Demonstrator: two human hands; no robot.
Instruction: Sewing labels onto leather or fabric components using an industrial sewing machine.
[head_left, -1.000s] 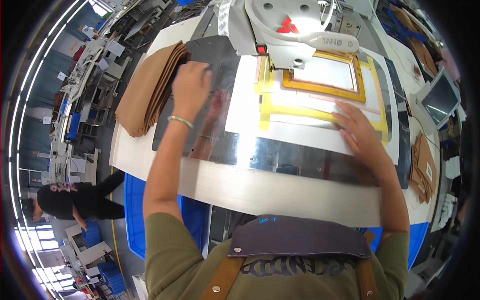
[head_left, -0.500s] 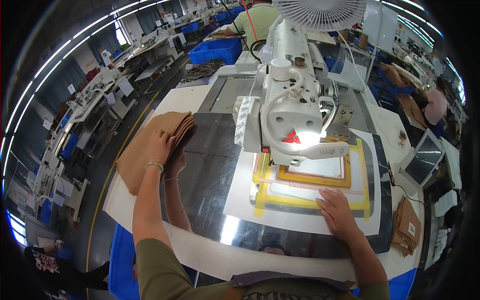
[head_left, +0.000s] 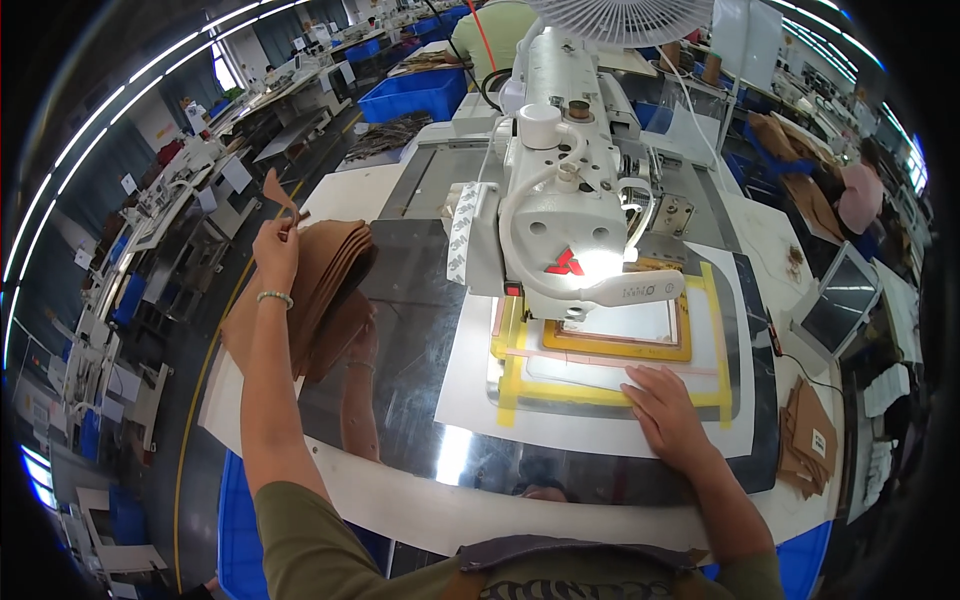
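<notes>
At the left, my left hand (head_left: 277, 250) is closed on a small brown piece of fabric or leather (head_left: 279, 192), whose narrow end sticks up above the fingers. Just beneath and beside this hand lies a fanned stack of brown panels (head_left: 325, 265). My right hand (head_left: 660, 408) lies palm down, fingers stretched, on the lower right of a white sewing template (head_left: 560, 373) edged with yellow tape. An amber frame (head_left: 620, 347) rests on that template, partly hidden under the lit head of a white sewing machine (head_left: 565, 220).
The shiny dark machine plate (head_left: 410, 330) mirrors my left arm. More brown pieces (head_left: 808, 440) lie at the table's right edge, near a tilted screen (head_left: 842, 298). Behind the machine are a white fan (head_left: 625, 15), a blue bin (head_left: 415, 95) and a seated person (head_left: 495, 38).
My left hand has risen from the stack toward the upper left, now with a brown piece in its fingers. The right hand stays flat on the template. The whole view has shifted slightly.
</notes>
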